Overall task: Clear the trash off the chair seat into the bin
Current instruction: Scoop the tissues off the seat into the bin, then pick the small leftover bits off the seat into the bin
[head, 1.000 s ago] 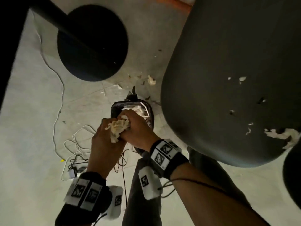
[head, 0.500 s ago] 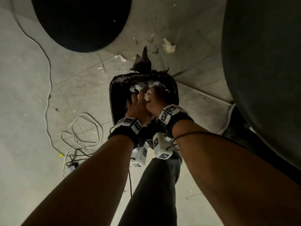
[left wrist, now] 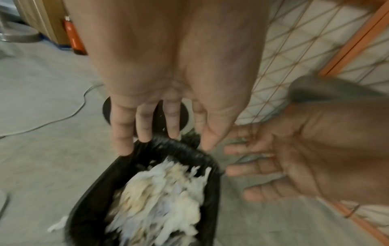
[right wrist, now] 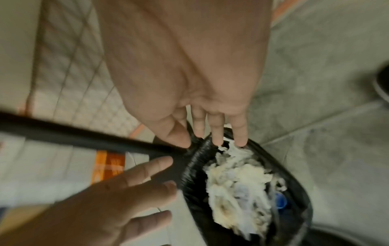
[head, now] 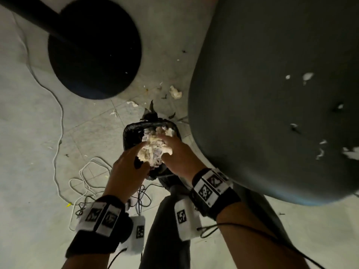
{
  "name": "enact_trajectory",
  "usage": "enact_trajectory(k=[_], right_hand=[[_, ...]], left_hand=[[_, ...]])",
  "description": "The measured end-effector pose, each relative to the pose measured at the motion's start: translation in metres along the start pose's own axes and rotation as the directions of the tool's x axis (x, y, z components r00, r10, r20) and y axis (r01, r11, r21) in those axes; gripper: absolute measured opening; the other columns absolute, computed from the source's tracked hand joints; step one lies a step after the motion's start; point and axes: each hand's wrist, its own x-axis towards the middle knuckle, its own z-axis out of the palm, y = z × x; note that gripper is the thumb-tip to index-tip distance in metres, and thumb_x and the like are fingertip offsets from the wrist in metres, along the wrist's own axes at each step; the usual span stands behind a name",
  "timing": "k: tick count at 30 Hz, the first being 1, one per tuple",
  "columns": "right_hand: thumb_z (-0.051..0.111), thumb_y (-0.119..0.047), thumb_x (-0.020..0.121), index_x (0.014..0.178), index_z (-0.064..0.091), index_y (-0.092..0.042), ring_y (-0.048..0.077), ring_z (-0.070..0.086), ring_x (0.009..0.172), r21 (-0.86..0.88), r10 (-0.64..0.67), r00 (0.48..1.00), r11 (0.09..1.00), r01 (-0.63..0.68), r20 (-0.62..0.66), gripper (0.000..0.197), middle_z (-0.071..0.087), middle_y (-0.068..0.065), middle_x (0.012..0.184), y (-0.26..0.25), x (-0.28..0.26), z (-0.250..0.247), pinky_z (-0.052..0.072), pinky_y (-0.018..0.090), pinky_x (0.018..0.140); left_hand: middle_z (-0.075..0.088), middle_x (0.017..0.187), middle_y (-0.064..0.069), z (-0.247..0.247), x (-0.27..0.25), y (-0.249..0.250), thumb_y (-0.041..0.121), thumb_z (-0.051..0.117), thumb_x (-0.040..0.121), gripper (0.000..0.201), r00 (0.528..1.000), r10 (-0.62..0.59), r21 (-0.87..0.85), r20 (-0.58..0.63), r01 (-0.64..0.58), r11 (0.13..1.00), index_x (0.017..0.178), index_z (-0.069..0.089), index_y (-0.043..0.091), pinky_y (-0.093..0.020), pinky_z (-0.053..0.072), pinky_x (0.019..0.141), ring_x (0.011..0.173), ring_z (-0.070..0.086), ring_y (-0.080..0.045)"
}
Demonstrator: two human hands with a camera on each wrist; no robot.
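Now both hands hang over the bin (head: 129,133), left hand (head: 127,171) and right hand (head: 179,158) with fingers (left wrist: 123,133) straight, apparently empty; the wad of trash (head: 153,150) lies just below them inside the rim. Remaining scraps (head: 349,153) sit rightward on the chair seat (head: 262,94), nearer the right hand. Cables (head: 87,181) lie leftward on the floor.

Grey tiled floor (head: 29,133) carries the black-lined bin (head: 129,133), heaped with pale shredded trash (head: 151,150). White cable (head: 58,133) coils at its eight o'clock, torn scraps (head: 175,92) lie at twelve, and a round black base (head: 93,51) stands at eleven.
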Motion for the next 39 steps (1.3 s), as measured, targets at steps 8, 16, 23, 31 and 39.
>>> enact_trajectory(k=[8, 16, 23, 31, 39], right_hand=[[0.047, -0.004, 0.091, 0.12, 0.06, -0.021, 0.008, 0.058, 0.113, 0.333, -0.066, 0.989, 0.937, 0.108, -0.135, 0.037, 0.062, -0.005, 0.123, -0.042, -0.156, -0.087, 0.046, 0.017, 0.094], [0.056, -0.003, 0.082, 0.108, 0.065, -0.024, 0.02, 0.06, 0.107, 0.193, 0.138, 0.548, 0.98, 0.044, -0.825, 0.034, 0.061, 0.007, 0.118, 0.025, -0.208, -0.224, 0.045, 0.027, 0.096], [0.063, -0.021, 0.079, 0.138, 0.042, -0.023, 0.033, 0.024, 0.14, 0.126, 0.313, 0.569, 0.931, -0.344, -0.76, 0.063, 0.029, 0.012, 0.148, 0.073, -0.198, -0.24, 0.028, 0.047, 0.115], [0.061, -0.012, 0.073, 0.116, 0.063, -0.019, 0.032, 0.046, 0.114, 0.037, 0.204, 0.44, 0.933, -0.359, -0.874, 0.043, 0.053, 0.009, 0.125, 0.08, -0.192, -0.225, 0.043, 0.043, 0.098], [0.066, -0.034, 0.08, 0.117, 0.059, -0.023, 0.023, 0.043, 0.118, 0.012, 0.195, 0.595, 0.955, -0.297, -0.779, 0.039, 0.051, 0.005, 0.126, 0.069, -0.185, -0.216, 0.043, 0.038, 0.099]], left_hand=[[0.063, 0.119, 0.005, -0.039, -0.049, 0.175, 0.014, 0.06, 0.093, 0.037, 0.941, 0.326, -0.19, -0.093, -0.338, 0.922, 0.127, 0.06, 0.028, -0.027, 0.049, 0.088, 0.105, 0.062, -0.013], [0.051, 0.129, -0.007, 0.029, 0.0, 0.324, 0.02, 0.059, 0.085, 0.046, 0.824, 0.552, 0.146, 0.13, -0.567, 0.811, 0.13, 0.055, 0.03, -0.039, 0.046, 0.101, 0.115, 0.055, -0.029], [0.034, 0.142, -0.012, 0.077, 0.012, 0.363, 0.019, 0.055, 0.09, 0.049, 0.863, 0.47, 0.421, 0.187, -0.502, 0.755, 0.138, 0.047, 0.019, -0.044, 0.047, 0.094, 0.126, 0.034, -0.036], [0.047, 0.128, -0.013, 0.111, 0.0, 0.37, 0.028, 0.059, 0.086, 0.044, 0.733, 0.619, 0.372, 0.28, -0.678, 0.634, 0.129, 0.055, 0.019, -0.046, 0.052, 0.089, 0.114, 0.043, -0.034], [0.057, 0.117, -0.007, 0.112, 0.002, 0.372, 0.013, 0.056, 0.089, 0.027, 0.61, 0.652, 0.442, 0.451, -0.787, 0.43, 0.114, 0.065, 0.019, -0.046, 0.055, 0.079, 0.109, 0.053, -0.031]])
